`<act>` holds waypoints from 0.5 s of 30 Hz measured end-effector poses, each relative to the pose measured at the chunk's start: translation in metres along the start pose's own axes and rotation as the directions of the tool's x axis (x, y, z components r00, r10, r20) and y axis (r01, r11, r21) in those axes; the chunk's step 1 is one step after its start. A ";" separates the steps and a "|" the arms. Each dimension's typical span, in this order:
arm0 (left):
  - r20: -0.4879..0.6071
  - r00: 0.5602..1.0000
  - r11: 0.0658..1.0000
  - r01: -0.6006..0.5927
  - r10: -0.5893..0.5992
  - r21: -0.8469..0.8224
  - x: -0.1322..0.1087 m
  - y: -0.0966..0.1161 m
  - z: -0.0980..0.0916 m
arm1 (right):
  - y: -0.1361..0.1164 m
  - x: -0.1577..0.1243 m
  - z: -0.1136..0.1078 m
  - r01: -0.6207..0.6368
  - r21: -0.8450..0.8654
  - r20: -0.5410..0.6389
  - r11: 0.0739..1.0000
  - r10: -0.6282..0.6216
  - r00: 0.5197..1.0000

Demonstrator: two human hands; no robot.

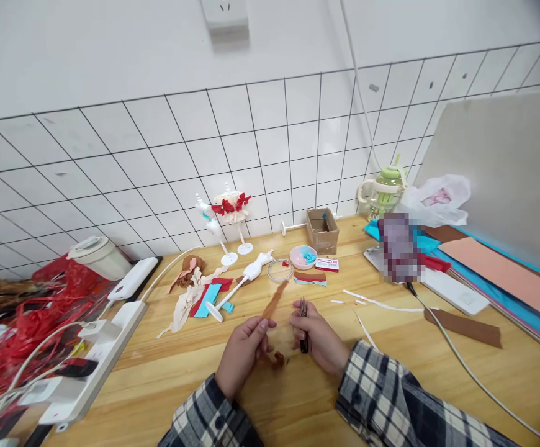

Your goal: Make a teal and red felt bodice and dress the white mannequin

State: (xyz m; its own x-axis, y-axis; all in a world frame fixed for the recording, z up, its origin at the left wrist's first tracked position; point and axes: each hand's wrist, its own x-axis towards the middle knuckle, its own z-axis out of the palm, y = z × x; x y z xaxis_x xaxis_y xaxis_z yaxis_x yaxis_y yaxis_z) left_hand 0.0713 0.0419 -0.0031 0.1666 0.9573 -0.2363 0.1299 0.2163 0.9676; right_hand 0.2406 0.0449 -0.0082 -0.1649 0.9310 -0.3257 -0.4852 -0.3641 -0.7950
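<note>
Left hand (242,349) pinching brown strip (274,302); right hand (319,338) gripping scissors (303,323)

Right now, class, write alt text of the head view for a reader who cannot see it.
The left hand pinches a brown strip while the right hand holds a small dark tool over a wooden table; coloured scraps lie beyond.
</note>
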 end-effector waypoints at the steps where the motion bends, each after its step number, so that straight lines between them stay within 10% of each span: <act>1: -0.021 1.000 0.996 0.005 -0.007 -0.089 0.001 0.000 -0.001 | 0.000 -0.001 0.000 -0.036 -0.015 0.032 0.999 0.037 0.999; 8: 0.028 1.000 0.988 0.004 0.000 -0.155 -0.004 0.004 -0.008 | 0.002 -0.005 -0.005 -0.025 -0.470 0.246 0.882 0.158 0.956; 15: 0.075 0.997 0.991 0.025 -0.016 -0.134 -0.005 0.002 -0.005 | 0.002 -0.005 -0.004 0.109 -0.581 0.321 0.806 0.104 0.941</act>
State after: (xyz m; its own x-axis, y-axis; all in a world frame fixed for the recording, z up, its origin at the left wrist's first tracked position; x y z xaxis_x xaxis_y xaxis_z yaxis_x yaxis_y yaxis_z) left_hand 0.0660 0.0384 0.0006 0.2370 0.9368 -0.2573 0.0023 0.2643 0.9644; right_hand 0.2443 0.0398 -0.0102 -0.4812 0.8472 -0.2252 0.0901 -0.2077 -0.9740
